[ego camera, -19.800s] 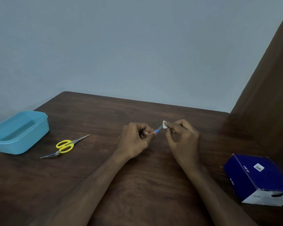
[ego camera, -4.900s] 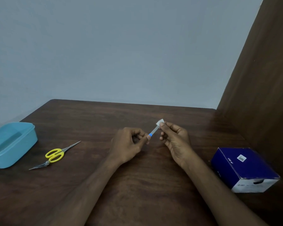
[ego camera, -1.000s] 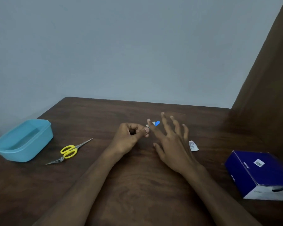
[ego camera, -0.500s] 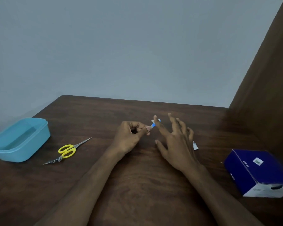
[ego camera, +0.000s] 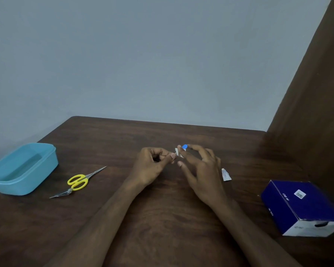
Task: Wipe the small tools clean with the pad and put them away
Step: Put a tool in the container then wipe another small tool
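Head: both hands (ego camera: 178,160) pinching blue-tipped tool (ego camera: 184,146).

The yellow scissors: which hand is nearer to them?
Left. The left hand is just right of the yellow scissors; the right hand lies farther right.

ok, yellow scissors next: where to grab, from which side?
Take the scissors at the yellow loops, from above. They lie flat on the table, blades pointing to the far right; the loops are the widest part, and the tweezers touch their near end.
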Demonstrator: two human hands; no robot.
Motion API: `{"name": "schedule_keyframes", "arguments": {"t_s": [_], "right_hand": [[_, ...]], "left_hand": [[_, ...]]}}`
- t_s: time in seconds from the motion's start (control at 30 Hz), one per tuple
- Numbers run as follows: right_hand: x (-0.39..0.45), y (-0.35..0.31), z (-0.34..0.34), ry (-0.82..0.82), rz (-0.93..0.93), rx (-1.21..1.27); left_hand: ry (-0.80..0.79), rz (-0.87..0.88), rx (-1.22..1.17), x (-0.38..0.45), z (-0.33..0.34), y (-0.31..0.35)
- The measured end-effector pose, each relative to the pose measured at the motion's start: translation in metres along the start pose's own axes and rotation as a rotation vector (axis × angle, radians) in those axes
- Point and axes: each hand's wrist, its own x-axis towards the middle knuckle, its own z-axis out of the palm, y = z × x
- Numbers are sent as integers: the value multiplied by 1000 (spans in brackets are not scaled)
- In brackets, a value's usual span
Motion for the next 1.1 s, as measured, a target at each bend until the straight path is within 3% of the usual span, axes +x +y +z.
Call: {"name": "schedule_keyframes", "arguments": {"t_s": [0.13, 0.47, 0.63, 0.8, 0.97, 1.1], "right_hand": [[4, 1, -3, 83, 242, 439], [11, 6, -2, 27, 628, 1013], [9, 7, 0, -27, 564, 941], [10, 11, 3, 39, 619, 1025], [8, 12, 0, -17, 573, 982], [8, 10, -1, 29, 593, 1018]], "left_hand": [[-55, 52, 83, -1, 2, -3], [-76, 149, 150, -4, 5, 2], [-79, 140, 186, -4, 5, 3], [-103, 152, 183, -7, 5, 5], [-67, 176, 241, -6, 5, 5], [15, 281, 353, -9, 8, 4]]}}
